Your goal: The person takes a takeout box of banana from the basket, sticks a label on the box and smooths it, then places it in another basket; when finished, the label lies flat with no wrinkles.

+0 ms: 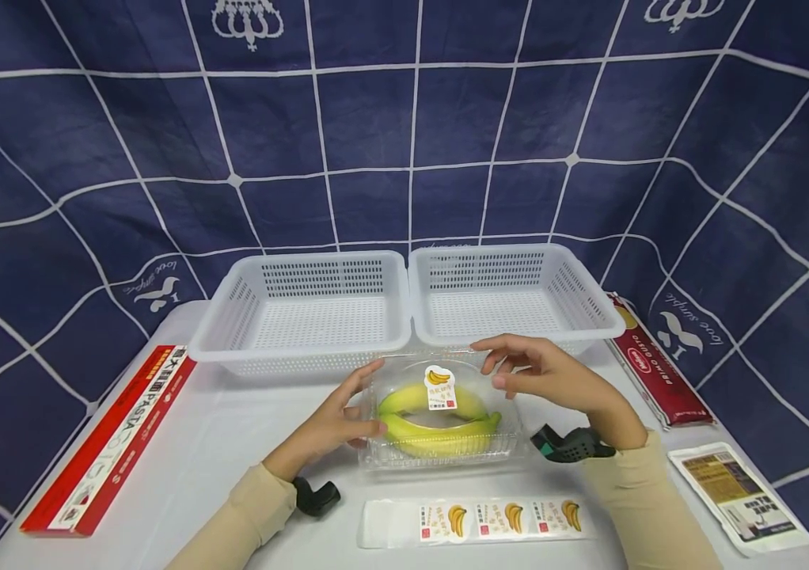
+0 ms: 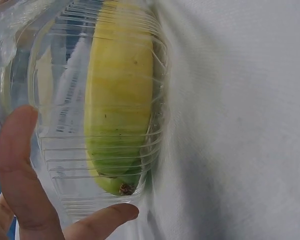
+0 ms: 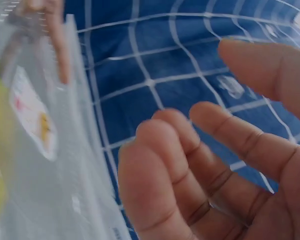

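Note:
A clear plastic clamshell box (image 1: 509,443) with bananas (image 1: 440,437) inside stands in the middle of the table. On its lid is a white banana sticker (image 1: 440,388). My left hand (image 1: 336,419) holds the box's left end, thumb at the front and fingers along the side. In the left wrist view, the ribbed wall of the box (image 2: 65,170) lies against that hand's fingertips. Over the right end hovers my right hand (image 1: 554,376), fingers loosely bent and holding nothing. The right wrist view shows its fingers (image 3: 150,185) apart from the lid.
Two white plastic baskets (image 1: 298,355) (image 1: 518,332) stand side by side behind the box. A strip of banana stickers (image 1: 390,524) lies in front. At left is a red pasta box (image 1: 108,443); at right, a red packet (image 1: 661,368) and a white pouch (image 1: 739,499).

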